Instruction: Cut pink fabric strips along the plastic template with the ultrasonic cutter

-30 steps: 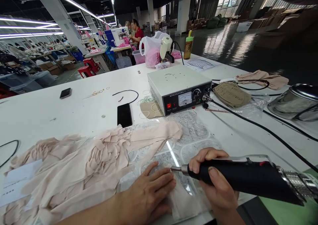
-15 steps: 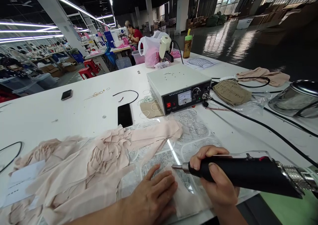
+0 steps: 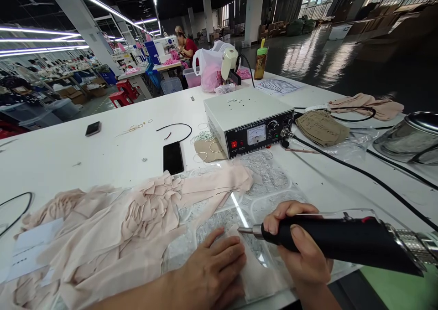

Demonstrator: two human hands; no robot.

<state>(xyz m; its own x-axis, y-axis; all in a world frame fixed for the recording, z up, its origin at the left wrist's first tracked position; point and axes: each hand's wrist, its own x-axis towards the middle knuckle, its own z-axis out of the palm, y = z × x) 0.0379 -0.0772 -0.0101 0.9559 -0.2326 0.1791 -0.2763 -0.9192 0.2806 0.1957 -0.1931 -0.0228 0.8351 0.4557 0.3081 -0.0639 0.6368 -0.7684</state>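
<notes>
My right hand [image 3: 301, 244] is wrapped round a black ultrasonic welding gun [image 3: 342, 241], held almost level. Its metal tip points left and meets the edge of a sheer beige fabric piece [image 3: 258, 276], close to my left fingertips. My left hand [image 3: 219, 266] lies flat on that fabric, fingers stretched out and pressing it down on a clear, patterned sheet [image 3: 219, 223]. To the left, a heap of beige fabric pieces [image 3: 150, 209] spreads over the table, with a white paper slip [image 3: 34, 248] on it.
A welder control box [image 3: 253, 123] stands beyond my hands; its black cable [image 3: 362, 171] runs right. Around it are a black phone [image 3: 173, 157], cardboard patterns [image 3: 321, 127], a metal container [image 3: 410, 136] and a bottle [image 3: 260, 64]. A person [image 3: 188, 48] sits at a sewing machine farther off.
The view has shifted very slightly. Both hands, the welding gun and the fabric stay in practically the same places.
</notes>
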